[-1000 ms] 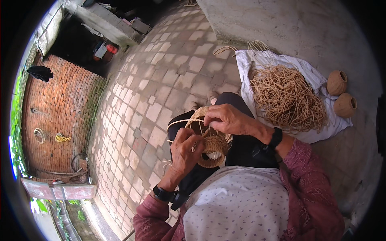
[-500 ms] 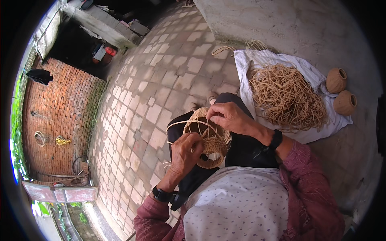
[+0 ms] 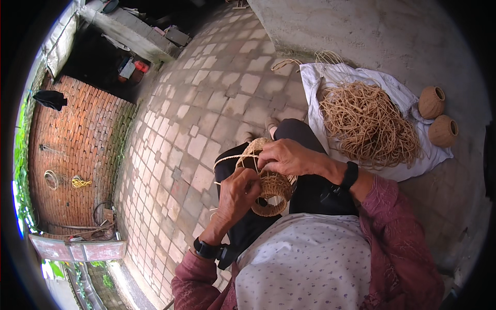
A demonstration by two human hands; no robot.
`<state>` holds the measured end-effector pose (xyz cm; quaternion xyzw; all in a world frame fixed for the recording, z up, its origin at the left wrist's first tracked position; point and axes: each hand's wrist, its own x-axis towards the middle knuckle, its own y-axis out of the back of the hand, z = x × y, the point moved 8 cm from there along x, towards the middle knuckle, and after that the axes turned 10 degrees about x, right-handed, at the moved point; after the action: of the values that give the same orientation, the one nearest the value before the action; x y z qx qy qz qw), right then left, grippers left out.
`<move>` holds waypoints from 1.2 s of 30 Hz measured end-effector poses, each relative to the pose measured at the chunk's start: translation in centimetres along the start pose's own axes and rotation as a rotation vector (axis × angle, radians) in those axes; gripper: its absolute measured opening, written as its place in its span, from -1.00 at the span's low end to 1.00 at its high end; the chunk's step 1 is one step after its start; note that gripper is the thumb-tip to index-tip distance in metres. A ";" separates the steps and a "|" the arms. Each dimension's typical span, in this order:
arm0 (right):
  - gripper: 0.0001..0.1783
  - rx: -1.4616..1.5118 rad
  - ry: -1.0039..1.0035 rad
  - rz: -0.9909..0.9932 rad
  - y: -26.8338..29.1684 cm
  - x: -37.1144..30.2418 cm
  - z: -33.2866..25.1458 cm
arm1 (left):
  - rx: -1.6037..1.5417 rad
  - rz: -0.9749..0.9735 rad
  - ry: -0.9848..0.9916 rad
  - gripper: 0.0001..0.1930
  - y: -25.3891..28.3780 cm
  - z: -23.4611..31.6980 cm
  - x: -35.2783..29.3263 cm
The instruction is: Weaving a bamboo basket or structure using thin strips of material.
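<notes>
A small straw-coloured woven basket lies in my lap between my dark-trousered legs, with a round opening toward me. My left hand is closed at the basket's left side, thumb and fingers pinched on a braided straw cord. Opposite it, my right hand is closed over the upper part, its fingertips pinching cord there. The two hands' fingertips are close together, and the exact spot they grip is partly hidden. A loose loop of straw cord arches out to the left of the basket.
To my right, a large tangled heap of straw cord rests on a white sack. Two round woven pots stand beside it near the concrete wall. Paving stretches ahead toward a brick wall at left.
My right hand has come down and left across the basket, nearer to my left hand, and now covers more of the upper strands. The left hand has shifted only slightly.
</notes>
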<state>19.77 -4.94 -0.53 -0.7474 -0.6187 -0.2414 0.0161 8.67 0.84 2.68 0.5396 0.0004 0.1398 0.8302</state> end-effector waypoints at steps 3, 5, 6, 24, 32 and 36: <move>-0.86 -0.022 -0.042 -0.084 -0.5 0.2 0.2 | -0.011 0.000 0.008 -0.91 -0.1 -0.1 0.0; -0.86 -0.036 -0.062 -0.097 -0.6 0.3 0.5 | -0.035 0.000 0.033 -0.90 -0.1 -0.3 0.0; -0.85 -0.033 -0.075 -0.116 -0.8 0.5 0.9 | -0.056 0.001 0.059 -0.89 -0.1 -0.5 0.0; -0.80 -0.029 -0.244 -0.129 -0.3 0.7 1.3 | 0.059 -0.046 -0.030 -0.83 0.3 0.7 0.3; -0.82 0.097 -0.258 0.287 0.2 -2.6 2.9 | 0.018 -0.020 -0.063 -0.84 0.4 1.0 0.5; -0.68 0.316 -0.353 0.233 -0.6 -2.5 2.7 | -0.008 -0.028 -0.037 -0.85 0.2 0.3 0.1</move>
<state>19.87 -6.16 -4.04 -0.8323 -0.5518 -0.0043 0.0524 8.80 0.65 3.06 0.5386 -0.0078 0.1181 0.8342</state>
